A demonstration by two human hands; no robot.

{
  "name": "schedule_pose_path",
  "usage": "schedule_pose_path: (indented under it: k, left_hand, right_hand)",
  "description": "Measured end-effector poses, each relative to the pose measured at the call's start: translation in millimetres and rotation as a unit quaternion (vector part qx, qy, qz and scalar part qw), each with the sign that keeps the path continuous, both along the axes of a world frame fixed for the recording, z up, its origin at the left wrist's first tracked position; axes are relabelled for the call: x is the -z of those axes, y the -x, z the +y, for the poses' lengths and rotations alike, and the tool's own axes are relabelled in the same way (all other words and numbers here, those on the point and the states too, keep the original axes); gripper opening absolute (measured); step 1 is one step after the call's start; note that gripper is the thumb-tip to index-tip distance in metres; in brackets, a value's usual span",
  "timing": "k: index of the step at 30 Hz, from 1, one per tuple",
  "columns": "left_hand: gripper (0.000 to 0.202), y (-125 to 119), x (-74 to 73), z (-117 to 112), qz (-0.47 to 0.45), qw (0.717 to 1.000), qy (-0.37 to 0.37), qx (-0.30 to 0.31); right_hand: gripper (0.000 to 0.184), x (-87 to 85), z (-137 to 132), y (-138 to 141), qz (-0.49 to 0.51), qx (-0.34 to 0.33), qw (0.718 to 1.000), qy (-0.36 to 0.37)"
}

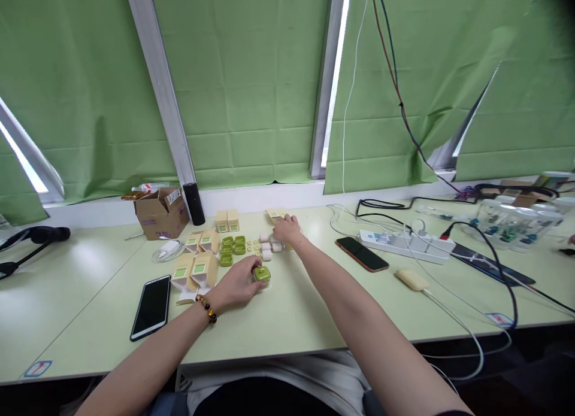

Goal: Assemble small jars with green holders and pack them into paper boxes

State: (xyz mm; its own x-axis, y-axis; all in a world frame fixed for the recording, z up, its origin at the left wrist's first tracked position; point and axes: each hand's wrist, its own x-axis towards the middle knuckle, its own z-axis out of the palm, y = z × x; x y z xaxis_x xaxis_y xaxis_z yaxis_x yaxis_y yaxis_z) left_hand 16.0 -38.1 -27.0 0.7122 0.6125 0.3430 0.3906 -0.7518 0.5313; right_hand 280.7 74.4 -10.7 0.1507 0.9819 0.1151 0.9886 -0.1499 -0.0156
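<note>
My left hand (pixel 239 281), with a beaded bracelet on its wrist, is closed around a small square container with a green lid (pixel 262 273), low over the table. Farther out, my right hand (pixel 288 229) reaches down with bent fingers beside several small white pieces (pixel 266 255). Its fingertips are partly hidden, and I cannot make out what they hold. A cream carton (pixel 274 213) lies just behind that hand. Left of the white pieces are tiny yellow pieces (pixel 253 246) and several green square parts (pixel 227 259). Cream cartons with green squares (pixel 205 269) stand further left.
A phone (pixel 151 307) lies at left and another phone (pixel 362 254) at right. Behind are a cardboard box (pixel 162 214) and a black cylinder (pixel 193 204). A power strip (pixel 406 245) with loose cables, a cream mouse-shaped device (pixel 412 280) and clear jars (pixel 512 224) occupy the right.
</note>
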Motion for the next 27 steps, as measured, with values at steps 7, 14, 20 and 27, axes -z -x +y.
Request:
schedule_pose_path:
  k: [7,14,20,27]
  left_hand:
    - [0.027,3.4,2.0,6.1,-0.06,0.998,-0.011,-0.006]
    - [0.03,4.9,0.2,15.8,-0.149,0.988,-0.021,-0.026]
    - [0.033,2.3,4.8,20.8,-0.22,0.973,0.039,-0.05]
    - [0.048,-1.7,12.2,43.4,-0.33,0.915,0.214,-0.086]
  right_hand:
    - [0.033,1.5,4.7,5.9,-0.036,0.002,0.999,0.024]
    - [0.033,-0.1,2.5,5.3,-0.045,-0.005,0.999,0.007]
    - [0.036,-16.1,-15.9,14.6,-0.07,-0.058,0.991,-0.102]
    - [0.039,-25.3,-70.1,43.0,-0.099,-0.166,0.947,-0.258]
